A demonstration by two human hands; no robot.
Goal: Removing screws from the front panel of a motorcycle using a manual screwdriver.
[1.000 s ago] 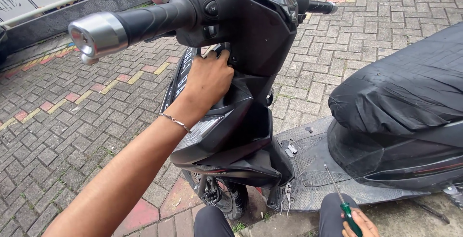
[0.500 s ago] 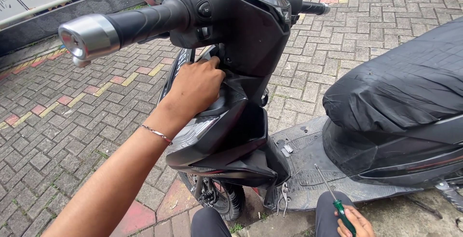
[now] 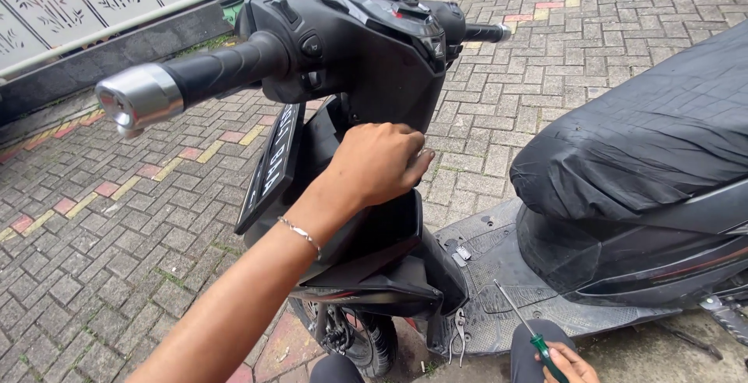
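Note:
A black scooter [image 3: 366, 56] stands on brick paving, seen from beside its handlebar. My left hand [image 3: 378, 161] with a thin bracelet on the wrist grips the upper edge of the black inner front panel [image 3: 389, 266] just below the steering column. My right hand [image 3: 569, 363] rests low at the bottom edge on my knee and holds a green-handled screwdriver [image 3: 523, 324], whose shaft points up toward the footboard [image 3: 491, 274]. The left handlebar grip [image 3: 210, 71] with its silver end cap [image 3: 136, 98] juts toward the camera.
The black seat [image 3: 647, 134] fills the right side. A pair of pliers [image 3: 458, 336] lies at the footboard's front edge, with small loose parts [image 3: 460, 254] on the footboard. The front wheel [image 3: 362, 340] shows below the panel. A low wall with patterned panels [image 3: 86, 9] runs at top left.
My left hand slid to the right along the panel's top edge, from the left side to beneath the steering column. The view shifted slightly; my right hand stays on my knee with the screwdriver.

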